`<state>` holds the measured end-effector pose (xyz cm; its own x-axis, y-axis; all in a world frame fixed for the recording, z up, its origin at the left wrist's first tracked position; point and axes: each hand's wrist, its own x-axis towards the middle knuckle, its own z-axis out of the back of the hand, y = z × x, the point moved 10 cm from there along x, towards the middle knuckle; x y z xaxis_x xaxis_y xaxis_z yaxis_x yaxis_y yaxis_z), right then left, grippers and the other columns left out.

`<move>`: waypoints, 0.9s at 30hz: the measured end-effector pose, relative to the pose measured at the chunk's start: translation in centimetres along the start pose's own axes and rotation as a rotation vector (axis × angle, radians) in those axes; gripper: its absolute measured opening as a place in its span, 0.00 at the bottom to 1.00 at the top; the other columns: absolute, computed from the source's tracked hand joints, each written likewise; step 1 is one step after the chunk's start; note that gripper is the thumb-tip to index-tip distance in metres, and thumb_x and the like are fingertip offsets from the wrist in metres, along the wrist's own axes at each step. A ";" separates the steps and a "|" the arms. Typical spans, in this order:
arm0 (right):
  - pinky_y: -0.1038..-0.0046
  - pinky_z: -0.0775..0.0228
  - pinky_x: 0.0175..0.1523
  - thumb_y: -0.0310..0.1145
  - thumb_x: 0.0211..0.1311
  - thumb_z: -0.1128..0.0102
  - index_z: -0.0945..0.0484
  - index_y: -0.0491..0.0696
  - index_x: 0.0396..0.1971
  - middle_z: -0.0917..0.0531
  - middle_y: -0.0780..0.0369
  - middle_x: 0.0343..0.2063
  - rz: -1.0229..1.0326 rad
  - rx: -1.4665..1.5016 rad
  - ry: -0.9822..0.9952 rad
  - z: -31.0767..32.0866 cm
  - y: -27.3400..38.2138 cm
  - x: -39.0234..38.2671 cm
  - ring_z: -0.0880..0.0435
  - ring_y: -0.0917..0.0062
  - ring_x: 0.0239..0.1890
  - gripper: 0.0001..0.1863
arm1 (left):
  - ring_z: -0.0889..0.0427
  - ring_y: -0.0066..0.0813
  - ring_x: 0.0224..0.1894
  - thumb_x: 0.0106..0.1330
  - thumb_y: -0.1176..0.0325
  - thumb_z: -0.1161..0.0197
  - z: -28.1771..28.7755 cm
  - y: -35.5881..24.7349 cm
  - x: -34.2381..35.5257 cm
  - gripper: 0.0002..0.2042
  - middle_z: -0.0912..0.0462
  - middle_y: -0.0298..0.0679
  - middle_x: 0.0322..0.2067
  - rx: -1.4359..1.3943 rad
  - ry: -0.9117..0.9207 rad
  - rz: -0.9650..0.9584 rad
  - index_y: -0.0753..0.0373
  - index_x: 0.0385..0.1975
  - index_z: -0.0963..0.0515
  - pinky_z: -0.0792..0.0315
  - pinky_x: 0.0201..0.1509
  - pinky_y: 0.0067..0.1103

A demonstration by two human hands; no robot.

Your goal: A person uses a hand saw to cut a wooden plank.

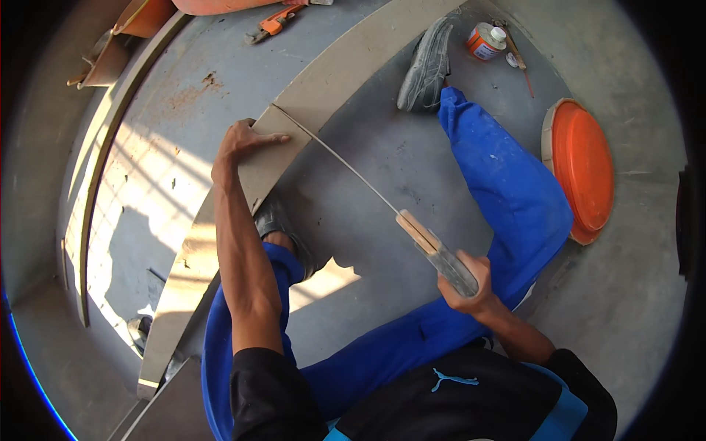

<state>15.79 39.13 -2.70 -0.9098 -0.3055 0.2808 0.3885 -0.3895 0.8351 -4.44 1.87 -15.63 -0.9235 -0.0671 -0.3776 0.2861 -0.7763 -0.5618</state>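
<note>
A long pale wooden board (pixel 334 73) runs diagonally from the lower left to the top. My left hand (pixel 244 142) grips its left edge, with the thumb laid across the top face and the fingers curled over the side. In my right hand (pixel 471 282) is the handle of a handsaw (pixel 421 234), near my bent right knee. The saw's thin blade, seen almost edge-on, reaches up and left and lies across the board just beyond my left hand. My left shoe (pixel 273 224) is beside the board, partly hidden under my arm and trouser leg.
An orange round basin (pixel 588 173) leans at the right. Near my right shoe (pixel 426 70) stands a can with a white cap (pixel 486 41), beside a thin brush-like tool. An orange pipe wrench (pixel 272 23) lies at the top. Another long board (pixel 114 151) and orange buckets (pixel 145 18) are at left.
</note>
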 end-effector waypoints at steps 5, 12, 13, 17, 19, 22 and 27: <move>0.77 0.40 0.17 0.18 0.39 0.46 0.28 0.40 0.17 0.25 0.59 0.14 0.013 -0.238 0.041 1.6 1.4 -0.9 0.27 0.74 0.10 0.03 | 0.14 0.40 0.33 0.35 0.39 0.25 -1.4 -0.7 2.0 0.40 0.16 0.50 0.30 0.082 -0.020 0.041 0.72 0.40 0.20 0.21 0.38 0.31; 0.75 0.40 0.17 0.23 0.44 0.40 0.31 0.43 0.17 0.29 0.63 0.09 -0.136 0.095 -0.002 2.7 0.1 -0.3 0.28 0.79 0.10 0.08 | 0.15 0.35 0.29 0.40 0.41 0.26 -0.5 -1.1 1.7 0.38 0.16 0.48 0.29 0.160 -0.082 -0.019 0.74 0.40 0.22 0.21 0.35 0.28; 0.75 0.39 0.17 0.24 0.45 0.39 0.31 0.44 0.17 0.29 0.63 0.09 -0.138 0.085 -0.020 2.3 -0.1 -0.9 0.28 0.80 0.11 0.08 | 0.15 0.37 0.30 0.37 0.39 0.26 -1.0 -1.4 2.1 0.41 0.16 0.48 0.30 0.197 -0.139 -0.049 0.73 0.41 0.22 0.22 0.36 0.29; 0.76 0.38 0.18 0.24 0.48 0.38 0.31 0.44 0.17 0.28 0.63 0.10 -0.181 0.088 -0.049 3.0 -0.3 -1.5 0.27 0.84 0.12 0.10 | 0.16 0.41 0.38 0.33 0.32 0.29 -1.3 -2.6 1.8 0.45 0.16 0.51 0.35 0.160 -0.084 -0.043 0.72 0.41 0.21 0.24 0.44 0.30; 0.76 0.38 0.18 0.24 0.48 0.38 0.31 0.44 0.17 0.28 0.63 0.10 -0.168 0.094 -0.014 2.1 0.6 -1.0 0.27 0.84 0.12 0.10 | 0.16 0.41 0.40 0.33 0.31 0.30 -0.7 -1.3 0.8 0.46 0.16 0.51 0.36 0.200 -0.082 -0.047 0.71 0.41 0.20 0.25 0.46 0.29; 0.77 0.40 0.18 0.24 0.49 0.38 0.32 0.43 0.17 0.28 0.64 0.10 -0.158 0.103 -0.027 0.6 -0.2 -1.5 0.29 0.84 0.12 0.10 | 0.18 0.43 0.43 0.32 0.29 0.31 -0.4 -0.4 -0.2 0.46 0.17 0.50 0.38 0.249 -0.052 -0.005 0.69 0.41 0.19 0.26 0.49 0.30; 0.78 0.39 0.20 0.25 0.54 0.41 0.32 0.42 0.20 0.27 0.63 0.13 -0.283 0.111 0.089 -0.1 -3.3 -4.6 0.28 0.82 0.15 0.10 | 0.18 0.44 0.45 0.30 0.28 0.32 -0.8 -3.9 0.5 0.44 0.17 0.49 0.40 0.269 -0.186 -0.095 0.65 0.38 0.18 0.25 0.52 0.32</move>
<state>18.66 41.76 -6.82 -0.9613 -0.2753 -0.0087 0.0989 -0.3744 0.9220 -5.78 5.36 -14.25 -0.9807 -0.0802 -0.1784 0.1415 -0.9205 -0.3642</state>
